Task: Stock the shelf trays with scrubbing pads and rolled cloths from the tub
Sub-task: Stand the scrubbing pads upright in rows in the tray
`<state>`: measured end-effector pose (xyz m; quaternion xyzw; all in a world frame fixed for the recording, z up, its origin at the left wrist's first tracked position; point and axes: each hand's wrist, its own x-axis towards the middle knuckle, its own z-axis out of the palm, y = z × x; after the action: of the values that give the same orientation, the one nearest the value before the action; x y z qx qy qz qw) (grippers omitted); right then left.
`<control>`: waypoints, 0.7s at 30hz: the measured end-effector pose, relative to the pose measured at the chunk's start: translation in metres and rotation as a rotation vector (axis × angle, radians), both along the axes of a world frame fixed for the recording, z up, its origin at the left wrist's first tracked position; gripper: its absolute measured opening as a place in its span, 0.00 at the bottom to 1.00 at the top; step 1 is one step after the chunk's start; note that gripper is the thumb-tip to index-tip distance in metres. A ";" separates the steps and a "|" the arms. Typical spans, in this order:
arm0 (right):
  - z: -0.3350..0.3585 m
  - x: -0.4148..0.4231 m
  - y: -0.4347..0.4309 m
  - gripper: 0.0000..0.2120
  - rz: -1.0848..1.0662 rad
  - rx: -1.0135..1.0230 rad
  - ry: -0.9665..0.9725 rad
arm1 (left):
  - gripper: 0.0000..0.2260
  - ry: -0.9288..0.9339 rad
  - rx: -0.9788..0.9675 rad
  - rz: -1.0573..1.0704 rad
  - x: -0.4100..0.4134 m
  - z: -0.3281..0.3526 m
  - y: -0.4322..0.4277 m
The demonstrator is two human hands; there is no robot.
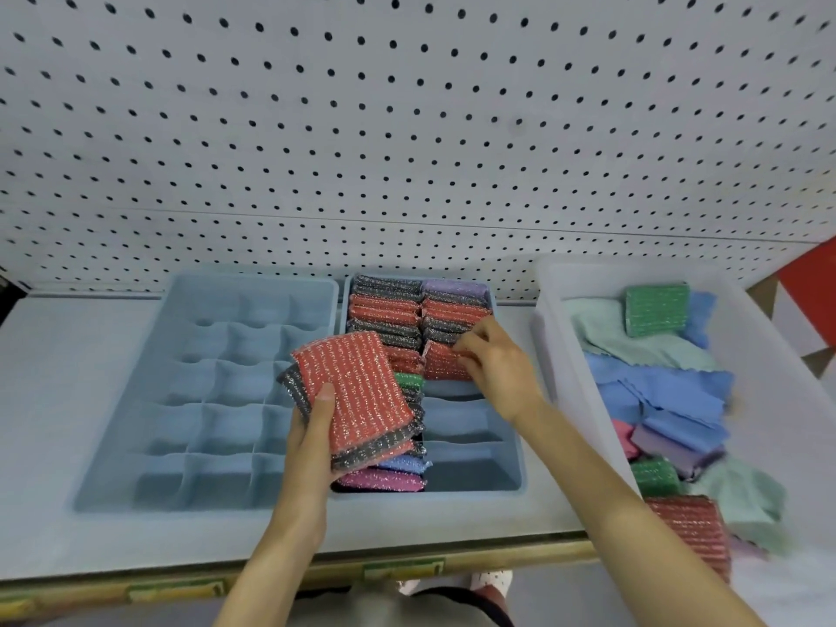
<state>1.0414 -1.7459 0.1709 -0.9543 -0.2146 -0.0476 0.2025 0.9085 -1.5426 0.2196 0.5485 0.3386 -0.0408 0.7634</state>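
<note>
My left hand grips a small stack of scrubbing pads, a red one on top of a grey one, above the left column of the middle blue tray. My right hand pinches a red scrubbing pad standing on edge in that tray's right column. Behind it, red, grey and purple pads fill both columns. The right column's front slots hold nothing. The clear tub at right holds green and red pads and loose blue, mint and purple cloths.
A second blue tray with a grid of unfilled cells sits to the left on the grey shelf. A white pegboard forms the back wall. The shelf's front edge carries price-label strips.
</note>
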 end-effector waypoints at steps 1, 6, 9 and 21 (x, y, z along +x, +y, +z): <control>0.007 -0.001 0.000 0.07 -0.062 0.111 0.058 | 0.27 -0.002 -0.001 -0.004 0.000 0.000 0.001; 0.083 -0.052 0.027 0.03 -0.280 0.821 0.563 | 0.28 -0.043 0.023 -0.076 -0.001 0.011 -0.003; 0.098 -0.092 0.052 0.11 -0.208 0.843 0.796 | 0.28 -0.120 0.066 -0.135 -0.001 0.022 -0.015; 0.069 -0.059 -0.001 0.11 -0.421 0.745 0.310 | 0.17 -0.042 0.036 0.006 -0.005 0.018 0.010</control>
<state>0.9825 -1.7465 0.2396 -0.8352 0.0487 -0.0184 0.5475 0.9030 -1.5328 0.2380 0.5618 0.3249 -0.0209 0.7605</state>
